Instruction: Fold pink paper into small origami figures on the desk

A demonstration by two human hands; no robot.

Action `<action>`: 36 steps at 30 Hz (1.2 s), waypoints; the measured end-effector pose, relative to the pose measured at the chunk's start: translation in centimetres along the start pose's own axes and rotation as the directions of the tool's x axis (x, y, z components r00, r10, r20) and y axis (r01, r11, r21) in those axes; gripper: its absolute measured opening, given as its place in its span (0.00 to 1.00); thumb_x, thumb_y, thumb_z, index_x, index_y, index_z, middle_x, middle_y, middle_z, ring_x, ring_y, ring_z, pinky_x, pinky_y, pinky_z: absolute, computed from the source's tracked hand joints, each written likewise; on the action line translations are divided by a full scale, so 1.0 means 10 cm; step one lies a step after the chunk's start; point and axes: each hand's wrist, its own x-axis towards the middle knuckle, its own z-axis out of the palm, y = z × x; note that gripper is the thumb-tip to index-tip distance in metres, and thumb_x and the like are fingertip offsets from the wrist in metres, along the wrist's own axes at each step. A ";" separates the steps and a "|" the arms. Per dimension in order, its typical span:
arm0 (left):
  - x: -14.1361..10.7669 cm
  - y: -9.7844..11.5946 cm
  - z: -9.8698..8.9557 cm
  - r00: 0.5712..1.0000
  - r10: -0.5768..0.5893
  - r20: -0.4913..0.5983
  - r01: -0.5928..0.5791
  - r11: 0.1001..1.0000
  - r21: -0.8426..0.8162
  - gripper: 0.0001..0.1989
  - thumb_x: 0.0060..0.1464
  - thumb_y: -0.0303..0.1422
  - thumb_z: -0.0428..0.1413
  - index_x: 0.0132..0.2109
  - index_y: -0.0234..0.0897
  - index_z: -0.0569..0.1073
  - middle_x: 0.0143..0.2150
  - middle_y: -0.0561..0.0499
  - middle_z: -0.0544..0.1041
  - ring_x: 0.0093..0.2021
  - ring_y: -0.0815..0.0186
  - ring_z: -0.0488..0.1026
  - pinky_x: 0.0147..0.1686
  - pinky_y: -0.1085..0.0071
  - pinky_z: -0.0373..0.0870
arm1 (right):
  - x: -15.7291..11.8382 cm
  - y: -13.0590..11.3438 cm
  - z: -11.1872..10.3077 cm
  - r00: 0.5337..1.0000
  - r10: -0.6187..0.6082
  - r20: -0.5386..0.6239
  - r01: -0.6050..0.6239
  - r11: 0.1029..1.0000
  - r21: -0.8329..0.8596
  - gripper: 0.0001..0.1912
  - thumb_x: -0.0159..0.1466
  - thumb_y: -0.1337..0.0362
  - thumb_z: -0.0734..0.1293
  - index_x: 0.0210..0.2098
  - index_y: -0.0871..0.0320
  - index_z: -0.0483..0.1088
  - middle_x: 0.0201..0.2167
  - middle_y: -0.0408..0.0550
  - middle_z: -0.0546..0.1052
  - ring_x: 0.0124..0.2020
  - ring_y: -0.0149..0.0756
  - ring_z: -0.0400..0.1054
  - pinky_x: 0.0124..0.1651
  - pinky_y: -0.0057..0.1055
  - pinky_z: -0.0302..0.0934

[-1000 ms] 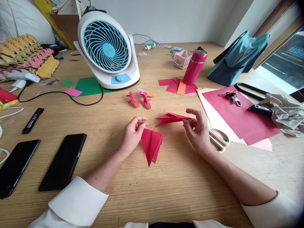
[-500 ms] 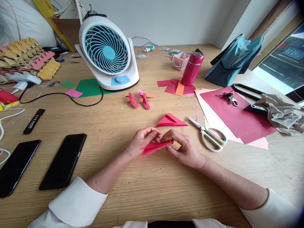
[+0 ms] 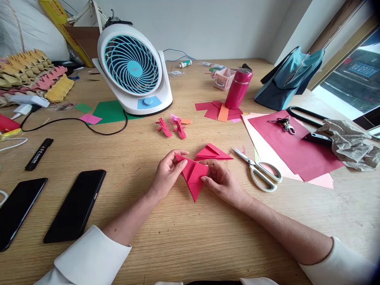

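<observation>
A folded red paper (image 3: 193, 176) is held above the wooden table, its point turned down toward me. My left hand (image 3: 168, 173) pinches its upper left corner between thumb and fingers. The right side of the same paper is gripped by my right hand (image 3: 224, 183), thumb in front. Just beyond my hands lies a second folded red paper (image 3: 214, 152), a flat triangle with a raised flap. Scissors (image 3: 261, 170) with white handles rest to the right of it. Two small red folded paper figures (image 3: 179, 128) lie farther back.
A white fan (image 3: 133, 71) stands at the back left, near green paper (image 3: 108, 111). Two phones (image 3: 75, 206) and a black marker (image 3: 39, 154) lie at left. To the right are red sheets (image 3: 297, 146) with keys (image 3: 286, 124), a pink flask (image 3: 238, 89) and a teal bag (image 3: 287, 79).
The folded red paper has turned from nearly edge-on to facing me, point down. My left hand has shifted up and left to its corner; my right hand now grips its right side.
</observation>
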 end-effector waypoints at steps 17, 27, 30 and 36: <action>-0.08 -0.02 0.10 0.985 0.051 0.165 -0.124 0.875 0.467 0.05 0.56 0.30 0.55 0.34 0.36 0.74 0.28 0.54 0.77 0.25 0.72 0.70 0.27 0.77 0.65 | 0.02 -0.30 -0.23 0.852 -0.295 0.432 0.518 0.589 -0.620 0.10 0.68 0.60 0.65 0.44 0.60 0.72 0.38 0.53 0.74 0.40 0.43 0.63 0.47 0.42 0.58; -0.09 0.12 0.01 0.912 0.046 0.407 -0.318 0.706 0.632 0.07 0.56 0.25 0.53 0.31 0.37 0.73 0.28 0.55 0.74 0.28 0.69 0.69 0.31 0.73 0.62 | 0.03 -0.31 -0.24 0.763 -0.111 0.637 0.551 0.625 -0.552 0.09 0.67 0.60 0.68 0.32 0.58 0.71 0.32 0.46 0.73 0.36 0.35 0.61 0.44 0.34 0.52; -0.09 0.14 -0.04 0.866 0.020 0.500 -0.402 0.623 0.671 0.08 0.53 0.21 0.53 0.31 0.37 0.73 0.33 0.53 0.74 0.35 0.66 0.71 0.37 0.71 0.64 | 0.02 -0.33 -0.24 0.740 -0.063 0.669 0.533 0.662 -0.527 0.08 0.67 0.62 0.68 0.32 0.58 0.71 0.30 0.43 0.74 0.34 0.33 0.62 0.44 0.34 0.52; -0.14 0.16 0.03 0.686 0.073 0.724 -0.610 0.599 0.518 0.13 0.58 0.16 0.48 0.36 0.36 0.73 0.38 0.51 0.73 0.41 0.65 0.70 0.43 0.70 0.66 | 0.00 -0.48 -0.31 0.727 0.071 0.683 0.457 0.692 -0.559 0.05 0.66 0.67 0.69 0.31 0.57 0.72 0.31 0.42 0.77 0.36 0.33 0.68 0.47 0.34 0.55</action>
